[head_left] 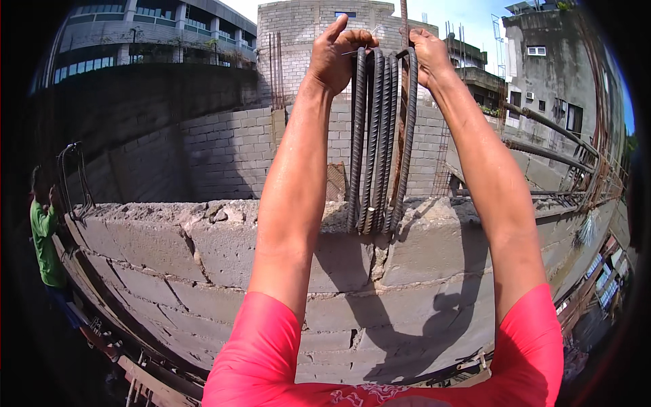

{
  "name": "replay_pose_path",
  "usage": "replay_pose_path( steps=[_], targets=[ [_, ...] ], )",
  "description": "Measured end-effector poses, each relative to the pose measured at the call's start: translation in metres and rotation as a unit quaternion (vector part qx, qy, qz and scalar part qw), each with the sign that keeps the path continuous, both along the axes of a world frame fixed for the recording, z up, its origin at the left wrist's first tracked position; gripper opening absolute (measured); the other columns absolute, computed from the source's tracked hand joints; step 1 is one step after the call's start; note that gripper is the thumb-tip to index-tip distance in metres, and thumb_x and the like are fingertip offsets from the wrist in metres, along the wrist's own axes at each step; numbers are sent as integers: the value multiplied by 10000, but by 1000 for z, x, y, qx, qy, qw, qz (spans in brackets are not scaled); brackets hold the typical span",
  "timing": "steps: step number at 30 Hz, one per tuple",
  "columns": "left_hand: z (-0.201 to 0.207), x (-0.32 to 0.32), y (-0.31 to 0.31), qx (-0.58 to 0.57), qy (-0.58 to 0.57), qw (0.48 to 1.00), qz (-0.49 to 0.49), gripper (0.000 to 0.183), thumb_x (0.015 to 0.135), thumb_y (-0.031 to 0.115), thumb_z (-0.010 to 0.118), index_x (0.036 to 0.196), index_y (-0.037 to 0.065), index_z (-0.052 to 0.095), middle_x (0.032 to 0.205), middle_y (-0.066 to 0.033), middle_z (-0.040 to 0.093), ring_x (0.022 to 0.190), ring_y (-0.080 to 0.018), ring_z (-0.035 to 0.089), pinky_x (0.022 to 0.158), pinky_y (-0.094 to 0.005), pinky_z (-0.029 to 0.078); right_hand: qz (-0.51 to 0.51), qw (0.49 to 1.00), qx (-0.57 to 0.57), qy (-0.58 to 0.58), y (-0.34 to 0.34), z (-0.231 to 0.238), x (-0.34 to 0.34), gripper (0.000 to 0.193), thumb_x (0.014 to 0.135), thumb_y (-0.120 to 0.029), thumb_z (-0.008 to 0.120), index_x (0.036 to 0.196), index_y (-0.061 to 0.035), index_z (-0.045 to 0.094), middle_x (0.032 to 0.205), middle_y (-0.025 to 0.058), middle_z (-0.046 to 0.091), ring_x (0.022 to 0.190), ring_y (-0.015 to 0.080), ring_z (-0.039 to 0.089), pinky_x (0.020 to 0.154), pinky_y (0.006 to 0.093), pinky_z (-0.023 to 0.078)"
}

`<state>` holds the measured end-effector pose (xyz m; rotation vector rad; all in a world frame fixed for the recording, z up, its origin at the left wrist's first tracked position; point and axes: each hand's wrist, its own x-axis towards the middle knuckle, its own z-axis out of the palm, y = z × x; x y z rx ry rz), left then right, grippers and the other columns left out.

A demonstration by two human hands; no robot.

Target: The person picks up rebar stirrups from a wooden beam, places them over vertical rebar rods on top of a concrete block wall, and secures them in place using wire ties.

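Head view: a bundle of ribbed steel bars (377, 136) is gripped at its top by the left hand (337, 55) and right hand (427, 55), upright on the block wall's (203, 237) top edge; binding looks unfinished.

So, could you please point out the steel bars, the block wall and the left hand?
steel bars (377, 136), head view, middle of the bundle
block wall (169, 258), head view, bare face
left hand (337, 54), head view, back of hand

Bare forearms, left hand (337, 55), right hand (429, 57) — short red sleeves, white pattern on chest
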<state>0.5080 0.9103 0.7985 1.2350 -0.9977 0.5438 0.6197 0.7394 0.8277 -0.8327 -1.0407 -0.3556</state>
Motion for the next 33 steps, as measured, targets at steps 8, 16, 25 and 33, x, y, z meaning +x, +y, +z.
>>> replay_pose_path(
  steps=[8,16,25,33],
  targets=[
    [-13,16,-4,-103,-52,993,-28,313,908,77,666,1186,80,522,849,-53,653,766,-134,644,692,-280,558,123,977,-175,-2,-20,-6,-21,241,1066,-139,417,1152,-88,636,879,18,668,708,96,647,592,296,595],
    [-11,28,-3,-119,-86,989,-28,292,902,9,611,1179,44,526,914,-145,702,722,-210,699,623,-323,611,-27,993,-42,105,-12,-53,-69,116,1014,-143,549,1049,-56,618,878,42,670,720,132,649,647,322,583],
    [-11,19,-11,-90,-83,992,-28,255,892,-22,490,1131,-6,576,1033,-195,706,707,-173,674,619,-290,609,247,940,-226,63,-30,-69,-28,381,1082,-338,386,1215,-63,613,1050,94,720,881,210,717,742,375,607],
    [-10,25,-7,-69,-74,994,-44,244,917,-5,483,1143,-11,574,1121,-231,684,800,-222,710,705,-335,630,327,924,-191,58,-38,-65,-20,207,1037,-217,531,1098,-47,631,971,70,703,864,160,706,725,370,618]
  ],
)
